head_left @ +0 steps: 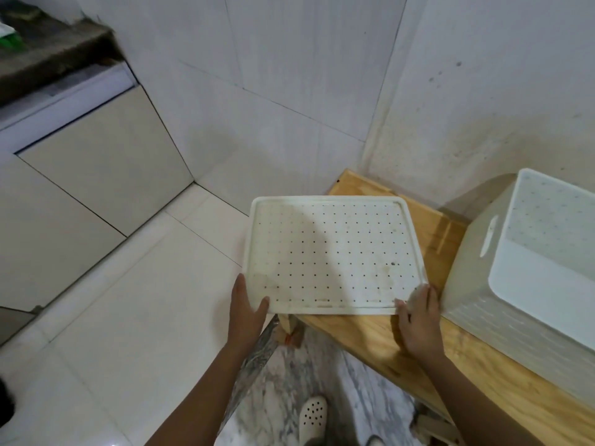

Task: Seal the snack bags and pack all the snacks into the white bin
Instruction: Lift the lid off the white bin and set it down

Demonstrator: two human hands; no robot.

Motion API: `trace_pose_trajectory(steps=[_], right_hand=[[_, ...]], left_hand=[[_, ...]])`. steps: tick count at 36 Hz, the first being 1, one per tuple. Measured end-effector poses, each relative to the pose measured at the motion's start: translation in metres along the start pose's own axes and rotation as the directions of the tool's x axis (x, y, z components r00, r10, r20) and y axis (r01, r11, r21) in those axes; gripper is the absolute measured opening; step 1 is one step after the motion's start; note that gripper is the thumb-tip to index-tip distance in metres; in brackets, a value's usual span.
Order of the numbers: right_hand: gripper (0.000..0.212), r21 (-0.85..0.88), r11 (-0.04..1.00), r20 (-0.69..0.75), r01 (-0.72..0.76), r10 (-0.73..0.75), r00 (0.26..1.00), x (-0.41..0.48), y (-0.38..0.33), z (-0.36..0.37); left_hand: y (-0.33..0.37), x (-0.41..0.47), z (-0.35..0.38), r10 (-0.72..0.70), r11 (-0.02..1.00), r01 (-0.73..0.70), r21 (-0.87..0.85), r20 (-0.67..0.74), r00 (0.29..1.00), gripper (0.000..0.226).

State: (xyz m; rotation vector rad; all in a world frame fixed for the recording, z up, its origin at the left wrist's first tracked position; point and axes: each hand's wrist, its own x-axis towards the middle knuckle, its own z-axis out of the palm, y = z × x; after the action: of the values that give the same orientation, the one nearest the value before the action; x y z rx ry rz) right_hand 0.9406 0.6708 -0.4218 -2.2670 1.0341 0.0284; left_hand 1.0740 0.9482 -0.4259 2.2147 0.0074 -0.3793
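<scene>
Lid (pixel 331 255), white, perforated, brown-stained near one corner; white bin (pixel 465 268) beside

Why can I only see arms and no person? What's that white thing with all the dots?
The camera sits on the person's head, looking down, so you only see arms. No robot here. The left hand and right hand each grip a near corner of a flat white lid with small holes, held over the edge of the wooden table. The white bin stands on that table, open on top. Below is a foot in a white shoe.
</scene>
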Motion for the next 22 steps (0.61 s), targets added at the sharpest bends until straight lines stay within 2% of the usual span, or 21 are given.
trace_pose_trajectory(steps=[9, 14, 18, 22], right_hand=[[0.07, -0.029, 1.0, 0.006, 0.006, -0.006, 1.0, 0.003, 0.005, 0.0], [0.067, -0.028, 0.999, 0.035, -0.014, 0.015, 0.999, 0.002, -0.005, -0.013], [0.055, -0.003, 1.0, 0.041, 0.029, -0.029, 0.999, -0.009, -0.023, -0.03], [0.05, 0.08, 0.984, 0.033, 0.16, -0.163, 0.986, -0.032, -0.038, -0.06]], left_hand=[[0.0, -0.002, 0.003, 0.018, 0.999, -0.018, 0.05, 0.003, 1.0, 0.073], [0.009, -0.003, -0.002, 0.026, 0.984, -0.026, 0.178, -0.002, 1.0, 0.074], [0.035, -0.011, -0.01, 0.138, 0.973, -0.133, 0.189, -0.015, 0.99, 0.064], [0.08, -0.022, -0.014, 0.262, 0.95, -0.259, 0.174, 0.005, 0.965, 0.06]])
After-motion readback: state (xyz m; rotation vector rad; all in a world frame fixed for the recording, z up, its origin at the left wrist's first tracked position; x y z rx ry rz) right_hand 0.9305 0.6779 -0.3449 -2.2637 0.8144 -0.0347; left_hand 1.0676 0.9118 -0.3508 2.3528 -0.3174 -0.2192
